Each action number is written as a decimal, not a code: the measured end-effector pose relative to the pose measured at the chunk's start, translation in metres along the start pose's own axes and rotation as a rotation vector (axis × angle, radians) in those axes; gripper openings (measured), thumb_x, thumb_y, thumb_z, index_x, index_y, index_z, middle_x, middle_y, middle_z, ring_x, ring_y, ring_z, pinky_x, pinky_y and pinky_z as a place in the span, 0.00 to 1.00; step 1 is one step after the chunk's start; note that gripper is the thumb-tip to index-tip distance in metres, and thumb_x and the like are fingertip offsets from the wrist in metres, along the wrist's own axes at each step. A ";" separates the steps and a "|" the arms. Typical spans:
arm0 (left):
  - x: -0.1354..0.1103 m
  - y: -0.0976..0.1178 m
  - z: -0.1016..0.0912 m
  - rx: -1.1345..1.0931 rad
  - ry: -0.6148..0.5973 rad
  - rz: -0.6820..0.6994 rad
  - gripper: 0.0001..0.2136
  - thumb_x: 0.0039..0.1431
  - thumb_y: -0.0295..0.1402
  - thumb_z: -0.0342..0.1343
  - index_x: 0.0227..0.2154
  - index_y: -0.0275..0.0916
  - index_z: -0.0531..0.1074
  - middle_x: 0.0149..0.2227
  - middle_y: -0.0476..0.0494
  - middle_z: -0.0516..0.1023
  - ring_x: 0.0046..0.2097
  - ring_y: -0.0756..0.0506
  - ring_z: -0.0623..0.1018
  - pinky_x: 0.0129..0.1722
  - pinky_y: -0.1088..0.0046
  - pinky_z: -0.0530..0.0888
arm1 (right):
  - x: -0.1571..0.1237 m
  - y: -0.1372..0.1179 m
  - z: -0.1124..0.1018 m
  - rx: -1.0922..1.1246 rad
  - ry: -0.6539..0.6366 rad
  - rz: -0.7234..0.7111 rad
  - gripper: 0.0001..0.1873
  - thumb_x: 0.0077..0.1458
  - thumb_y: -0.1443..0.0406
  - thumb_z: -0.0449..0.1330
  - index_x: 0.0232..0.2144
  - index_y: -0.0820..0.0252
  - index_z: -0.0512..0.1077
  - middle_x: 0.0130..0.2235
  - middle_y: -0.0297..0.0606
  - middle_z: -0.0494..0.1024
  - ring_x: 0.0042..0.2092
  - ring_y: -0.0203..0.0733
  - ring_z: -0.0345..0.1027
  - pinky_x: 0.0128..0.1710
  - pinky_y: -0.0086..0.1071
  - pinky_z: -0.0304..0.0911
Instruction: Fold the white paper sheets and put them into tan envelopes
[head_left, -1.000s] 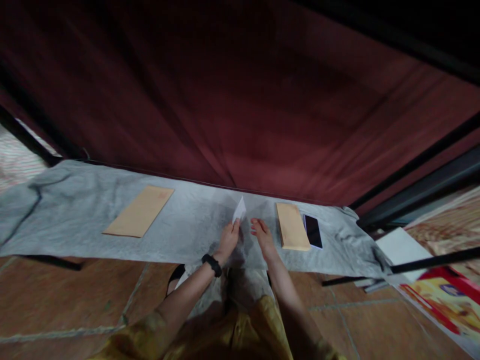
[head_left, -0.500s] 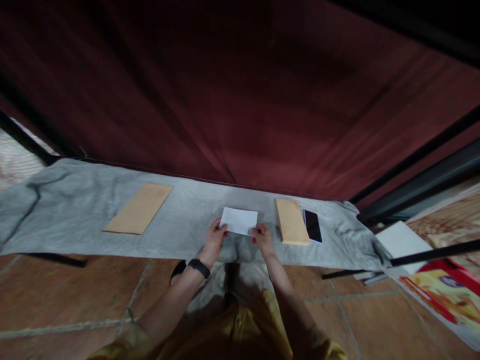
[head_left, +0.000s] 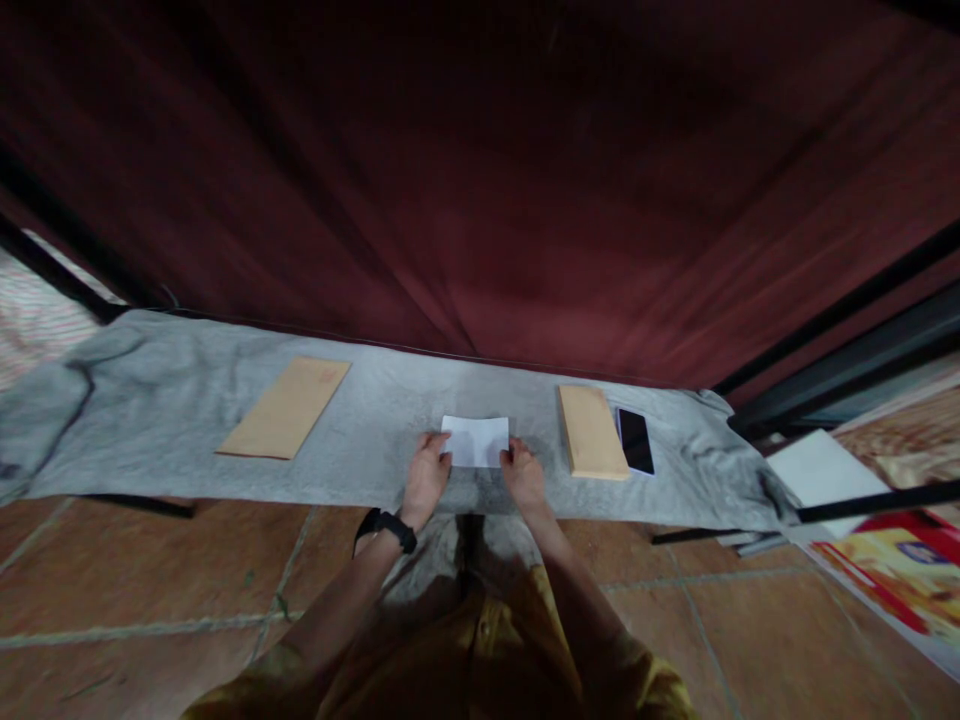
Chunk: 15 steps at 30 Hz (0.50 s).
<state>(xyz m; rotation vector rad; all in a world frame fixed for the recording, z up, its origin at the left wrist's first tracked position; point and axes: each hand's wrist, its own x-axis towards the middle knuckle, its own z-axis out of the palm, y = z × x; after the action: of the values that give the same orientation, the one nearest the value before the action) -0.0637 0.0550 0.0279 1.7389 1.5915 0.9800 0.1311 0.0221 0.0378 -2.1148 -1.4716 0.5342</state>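
Observation:
A white sheet of paper (head_left: 475,443), slightly bowed along its far edge, is held between my two hands over the grey cloth. My left hand (head_left: 429,470), with a black band on its wrist, pinches the paper's left side. At its right side, my right hand (head_left: 523,474) grips the paper between thumb and fingers. Off to the left a flat brown envelope (head_left: 288,408) lies slanted on the cloth. Right of my right hand lies a thicker stack of brown envelopes (head_left: 592,432), and beside it a phone (head_left: 635,441) with a dark screen.
The grey cloth (head_left: 375,430) covers a long narrow table against a dark red curtain (head_left: 480,200). Black frame bars (head_left: 847,310) stand at both ends. A red and yellow box (head_left: 900,570) and a white board (head_left: 825,475) are at the lower right, above the tiled floor (head_left: 210,560).
The paper has come flatter and lower toward the cloth, its far edge now bowed. Both hands still hold its sides. The view has shifted slightly.

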 end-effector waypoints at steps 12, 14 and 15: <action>-0.039 0.014 0.017 0.591 -0.419 0.705 0.25 0.69 0.41 0.50 0.66 0.40 0.63 0.70 0.36 0.62 0.71 0.39 0.60 0.71 0.51 0.52 | -0.006 0.001 -0.005 -0.192 -0.006 -0.037 0.17 0.67 0.64 0.52 0.56 0.60 0.70 0.51 0.48 0.78 0.46 0.48 0.76 0.46 0.36 0.67; -0.042 0.011 0.017 0.597 -0.435 0.712 0.28 0.69 0.43 0.51 0.68 0.39 0.59 0.71 0.34 0.60 0.72 0.38 0.58 0.72 0.50 0.51 | -0.006 0.002 -0.007 -0.196 0.029 -0.062 0.19 0.68 0.64 0.52 0.58 0.61 0.69 0.53 0.51 0.77 0.49 0.50 0.75 0.48 0.38 0.68; -0.043 0.011 0.018 0.599 -0.442 0.715 0.30 0.68 0.44 0.52 0.69 0.38 0.58 0.71 0.33 0.59 0.73 0.38 0.56 0.72 0.50 0.50 | -0.007 0.002 -0.007 -0.190 0.051 -0.096 0.20 0.68 0.64 0.51 0.59 0.62 0.69 0.54 0.52 0.76 0.52 0.51 0.74 0.51 0.40 0.67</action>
<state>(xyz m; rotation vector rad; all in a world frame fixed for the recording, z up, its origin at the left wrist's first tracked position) -0.0439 0.0121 0.0212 2.8095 1.0253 0.3313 0.1346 0.0138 0.0421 -2.1686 -1.6415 0.3139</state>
